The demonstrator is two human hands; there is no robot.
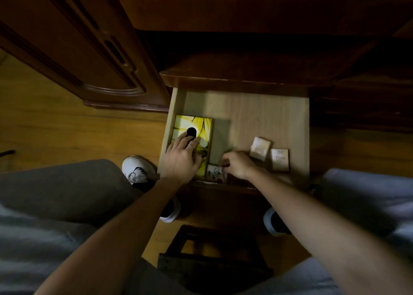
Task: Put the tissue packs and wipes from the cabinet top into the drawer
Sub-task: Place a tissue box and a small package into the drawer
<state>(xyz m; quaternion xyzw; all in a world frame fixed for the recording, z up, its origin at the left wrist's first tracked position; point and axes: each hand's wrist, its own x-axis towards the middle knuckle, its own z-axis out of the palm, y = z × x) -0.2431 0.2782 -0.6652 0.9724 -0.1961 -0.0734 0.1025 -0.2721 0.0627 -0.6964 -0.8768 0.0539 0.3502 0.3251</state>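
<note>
The light wooden drawer [257, 115] is pulled open below the dark cabinet top [245, 71]. A yellow wipes pack [201, 124] with a black round lid lies flat at the drawer's left side. My left hand [181, 160] lies on top of it, fingers reaching to the lid and thumb at its right edge. A small white patterned tissue pack [214, 173] sits at the drawer's front wall. My right hand [237, 164] has its fingers curled on that pack's upper right corner. Two tan tissue packs [259, 148] [279, 159] lie on the drawer floor to the right.
A dark carved wardrobe door [85, 48] stands at the left over the wooden floor [55, 127]. My knees and white shoes [137, 170] flank the drawer front. A dark wooden stool [212, 256] is below me. The cabinet top shows nothing on it.
</note>
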